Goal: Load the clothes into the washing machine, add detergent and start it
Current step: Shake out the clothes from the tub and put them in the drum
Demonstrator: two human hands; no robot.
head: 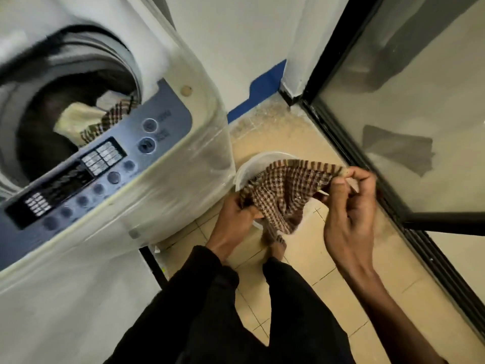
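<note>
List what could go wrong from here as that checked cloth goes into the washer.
1. The checked cloth is stretched between the left hand and right hand, with a corner dangling low; it could drag on the gritty floor or catch the white bucket below.
2. The washer's control panel lies between the hands and the open drum; a swinging cloth might brush a button.

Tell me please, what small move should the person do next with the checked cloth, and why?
Probably carry the checked cloth left and drop it into the open drum. Both the left hand and right hand already grip it above the white basin, and similar clothes lie inside.
</note>
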